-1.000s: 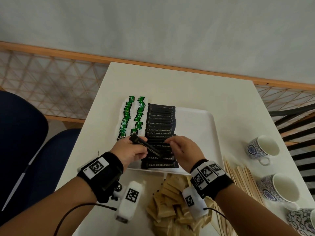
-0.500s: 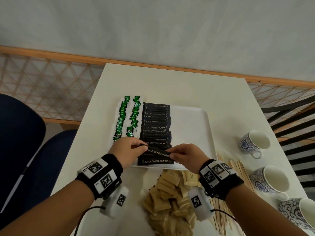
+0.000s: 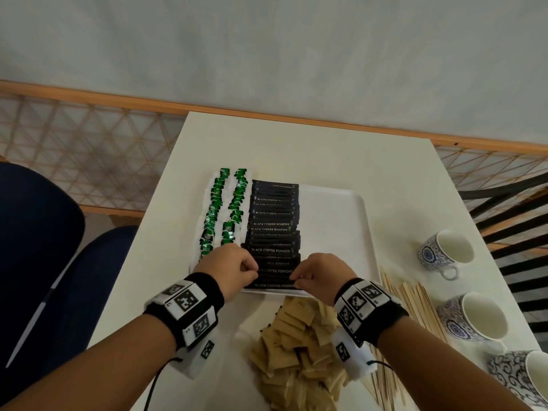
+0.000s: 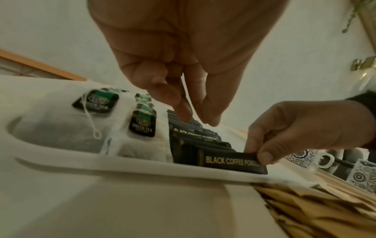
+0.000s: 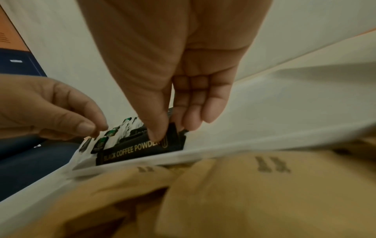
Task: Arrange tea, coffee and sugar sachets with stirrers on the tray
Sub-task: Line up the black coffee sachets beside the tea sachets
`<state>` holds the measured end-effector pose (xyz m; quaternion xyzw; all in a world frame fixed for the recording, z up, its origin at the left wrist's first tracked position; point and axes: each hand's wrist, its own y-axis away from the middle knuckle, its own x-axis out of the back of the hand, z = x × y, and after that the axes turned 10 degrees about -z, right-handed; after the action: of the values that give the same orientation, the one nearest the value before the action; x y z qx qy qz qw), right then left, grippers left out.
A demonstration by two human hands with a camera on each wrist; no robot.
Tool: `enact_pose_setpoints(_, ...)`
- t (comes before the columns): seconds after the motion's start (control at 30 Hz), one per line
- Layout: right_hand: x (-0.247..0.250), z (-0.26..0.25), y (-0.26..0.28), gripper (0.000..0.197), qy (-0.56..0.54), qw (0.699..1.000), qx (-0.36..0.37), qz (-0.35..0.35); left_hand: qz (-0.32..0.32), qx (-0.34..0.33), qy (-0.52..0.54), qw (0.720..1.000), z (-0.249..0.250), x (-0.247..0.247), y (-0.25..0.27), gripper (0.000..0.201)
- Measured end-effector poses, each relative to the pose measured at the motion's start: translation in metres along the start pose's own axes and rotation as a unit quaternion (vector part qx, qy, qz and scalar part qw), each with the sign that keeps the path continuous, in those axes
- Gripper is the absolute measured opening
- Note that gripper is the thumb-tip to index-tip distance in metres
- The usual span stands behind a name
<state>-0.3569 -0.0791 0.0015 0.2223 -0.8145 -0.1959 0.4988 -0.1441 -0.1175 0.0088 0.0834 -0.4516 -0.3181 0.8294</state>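
Observation:
A white tray [image 3: 341,221] holds two columns of green tea bags [image 3: 221,209] at its left and one overlapping column of black coffee sachets [image 3: 274,223] beside them. My right hand [image 3: 293,277] pinches the right end of the nearest black coffee sachet [image 5: 134,149] between thumb and fingers, low on the tray's near edge. My left hand [image 3: 255,269] hovers over the left end of that column. Its fingers [image 4: 183,111] point down, loosely bent, and hold nothing. Brown sugar sachets [image 3: 299,345] lie heaped on the table in front of the tray. Wooden stirrers [image 3: 412,298] lie to their right.
Three patterned cups [image 3: 444,253] stand along the table's right side. The right half of the tray is bare. A dark blue chair [image 3: 59,262] stands left of the table [image 3: 296,149], and a wooden lattice rail runs behind it.
A second ago my left hand held a black coffee sachet tilted above the column. Both hands laid it at the column's near end; the left has let go, the right still pinches it.

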Motion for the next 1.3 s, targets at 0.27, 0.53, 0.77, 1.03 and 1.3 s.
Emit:
enact_pose_setpoints(0.27,-0.004,0.001,-0.005,0.017,-0.035,0.999,-0.025,0.019,-0.064,-0.012,-0.092,0.994,0.009,-0.014,-0.013,0.022)
enact_pose_setpoints(0.53,-0.003,0.019,-0.006,0.035,-0.187,0.981,-0.034,0.042,-0.060,-0.028,-0.086,0.994,0.006,-0.022,-0.017,0.020)
enact_pose_setpoints(0.77,0.000,0.018,-0.013,0.035,-0.212,0.975,-0.031,0.057,-0.045,-0.029,-0.075,0.996,0.005,-0.020,-0.021,0.018)
enact_pose_setpoints(1.03,0.003,0.017,-0.019,0.036,-0.223,0.973,-0.039,0.052,-0.037,-0.039,-0.061,0.997,0.007,-0.020,-0.022,0.014)
enact_pose_setpoints(1.3,0.010,0.009,-0.034,0.053,-0.243,0.966,-0.021,0.083,0.032,-0.081,-0.055,0.995,0.019,-0.017,-0.033,0.044)
